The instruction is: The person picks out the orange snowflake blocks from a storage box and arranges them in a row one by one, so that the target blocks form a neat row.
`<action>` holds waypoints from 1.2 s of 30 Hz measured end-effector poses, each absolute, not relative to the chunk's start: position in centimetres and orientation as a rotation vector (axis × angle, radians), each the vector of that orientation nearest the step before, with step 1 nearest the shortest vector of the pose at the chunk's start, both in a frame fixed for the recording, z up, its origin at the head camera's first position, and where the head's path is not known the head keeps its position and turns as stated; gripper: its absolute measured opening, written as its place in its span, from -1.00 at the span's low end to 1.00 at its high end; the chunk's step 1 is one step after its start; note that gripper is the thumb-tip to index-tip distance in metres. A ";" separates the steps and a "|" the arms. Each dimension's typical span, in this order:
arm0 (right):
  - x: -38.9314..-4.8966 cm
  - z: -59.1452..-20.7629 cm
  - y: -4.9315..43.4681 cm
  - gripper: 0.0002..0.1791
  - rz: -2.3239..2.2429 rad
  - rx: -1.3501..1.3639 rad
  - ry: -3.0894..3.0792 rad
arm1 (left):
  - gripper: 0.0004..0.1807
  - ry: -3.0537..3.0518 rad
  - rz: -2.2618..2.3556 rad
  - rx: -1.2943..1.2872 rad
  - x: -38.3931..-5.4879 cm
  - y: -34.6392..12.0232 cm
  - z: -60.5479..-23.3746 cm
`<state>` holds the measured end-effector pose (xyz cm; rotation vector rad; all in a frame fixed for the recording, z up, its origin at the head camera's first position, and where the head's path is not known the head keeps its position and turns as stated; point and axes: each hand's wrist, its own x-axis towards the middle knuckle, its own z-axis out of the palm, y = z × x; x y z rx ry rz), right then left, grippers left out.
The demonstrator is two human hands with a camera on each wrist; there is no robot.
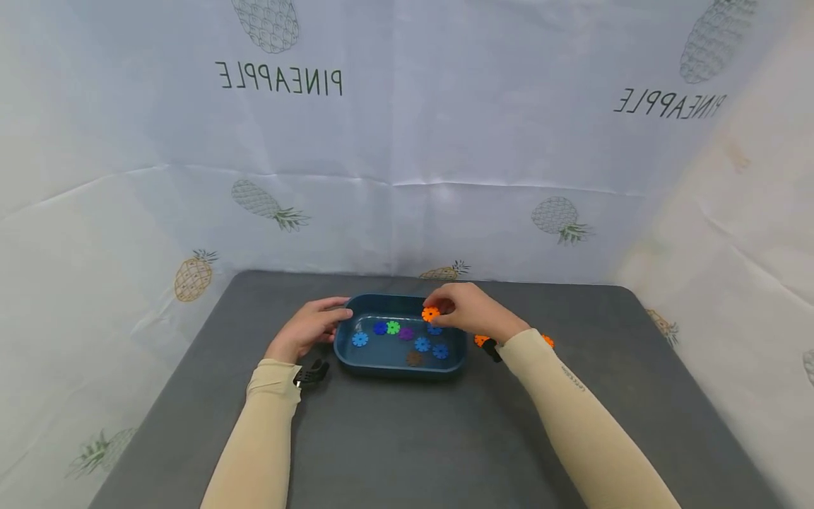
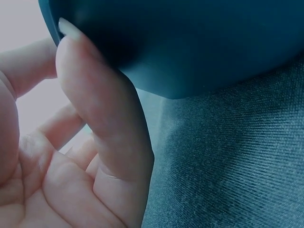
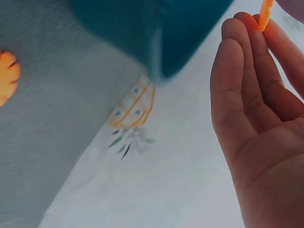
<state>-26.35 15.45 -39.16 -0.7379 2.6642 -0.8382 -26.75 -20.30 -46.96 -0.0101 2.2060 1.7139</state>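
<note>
A dark blue tray (image 1: 400, 370) lies on the grey table with several flower-shaped plastic discs in it. Light blue discs (image 1: 360, 339), a dark blue one (image 1: 379, 328), a green one (image 1: 393, 327), a purple one (image 1: 406, 334) and a brown one (image 1: 414, 358) are spread over its floor. At the tray's left end my left hand (image 1: 311, 329) grips the rim, its thumb against the wall in the left wrist view. Above the tray's right back part my right hand (image 1: 467, 309) pinches an orange flower disc (image 1: 430, 314) between thumb and fingertips.
Right of the tray, an orange disc (image 1: 481, 340) lies partly behind the right wrist's black strap (image 1: 492, 350). Another orange disc (image 1: 547, 341) shows past the right sleeve. A white cloth with pineapple prints (image 1: 394, 233) hangs behind and beside the table (image 1: 381, 445).
</note>
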 end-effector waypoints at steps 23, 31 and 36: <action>-22.0 -44.3 31.7 -0.55 -0.961 -0.162 2.930 | -0.28 2.207 1.663 -0.028 -26.0 -20.2 -46.6; -21.8 -44.8 35.2 -0.52 -0.884 -0.041 2.954 | -0.24 2.219 1.633 -0.034 -26.2 -19.5 -46.2; -21.5 -45.4 36.3 -0.51 -0.868 -0.016 2.950 | -0.25 2.235 1.617 -0.038 -26.3 -19.4 -46.0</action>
